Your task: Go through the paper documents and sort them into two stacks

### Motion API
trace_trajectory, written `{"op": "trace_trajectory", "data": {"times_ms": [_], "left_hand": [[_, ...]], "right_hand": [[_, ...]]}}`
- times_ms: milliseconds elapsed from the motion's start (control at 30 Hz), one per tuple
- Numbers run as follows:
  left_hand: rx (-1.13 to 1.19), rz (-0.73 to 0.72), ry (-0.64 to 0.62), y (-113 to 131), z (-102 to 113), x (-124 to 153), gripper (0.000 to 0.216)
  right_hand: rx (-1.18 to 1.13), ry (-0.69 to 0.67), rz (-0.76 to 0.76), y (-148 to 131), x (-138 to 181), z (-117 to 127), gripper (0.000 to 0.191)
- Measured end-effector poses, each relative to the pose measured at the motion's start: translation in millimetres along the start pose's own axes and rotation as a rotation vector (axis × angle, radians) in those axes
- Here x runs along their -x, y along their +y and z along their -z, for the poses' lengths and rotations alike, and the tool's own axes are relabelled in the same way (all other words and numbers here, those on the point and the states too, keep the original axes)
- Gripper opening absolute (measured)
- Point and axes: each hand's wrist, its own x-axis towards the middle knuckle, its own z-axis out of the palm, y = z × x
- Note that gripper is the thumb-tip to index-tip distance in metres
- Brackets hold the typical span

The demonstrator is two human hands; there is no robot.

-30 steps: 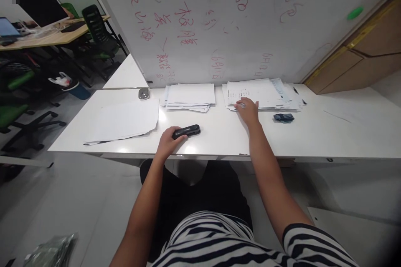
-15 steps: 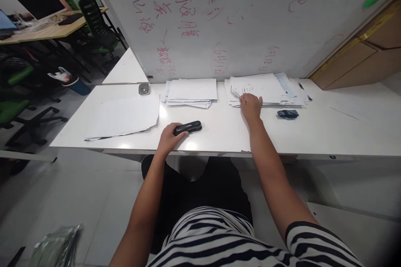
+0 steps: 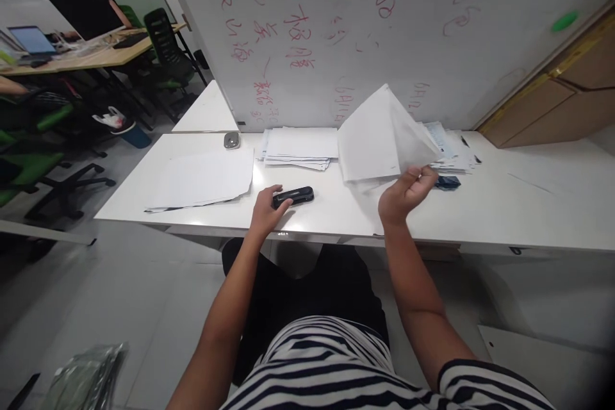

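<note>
Head view, and the right hand (image 3: 408,195) has fingers and thumb pinched on a corner of white paper (image 3: 368,144), which lifts above the table (image 3: 504,211), bent and slanting in front of the whiteboard (image 3: 288,25)! Over on the left, the left hand (image 3: 269,210) curls thumb and fingers around one end of the black stapler (image 3: 296,196), there on the tabletop. Between stapler and whiteboard sits a paper stack (image 3: 302,146); a dark blue packet (image 3: 448,184) lies just beyond the right hand.

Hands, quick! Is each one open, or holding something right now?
Left hand: closed around one end of the black stapler.
Right hand: closed, holding up white paper.
</note>
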Motion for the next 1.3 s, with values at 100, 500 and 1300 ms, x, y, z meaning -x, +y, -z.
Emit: {"op": "trace_trajectory", "data": {"times_ms": [100,500,1300], "left_hand": [[-0.018,-0.106,0.133,8,0,11,0.034],[0.044,-0.423,-0.204,98,-63,80,0.078],[1.29,0.381,0.066,129,-40,85,0.026]], "right_hand": [[-0.158,-0.083,-0.156,-11,23,19,0.033],[-0.711,-0.271,-0.866,-30,89,67,0.018],[-0.107,-0.644,0.483,-71,105,88,0.06]]}}
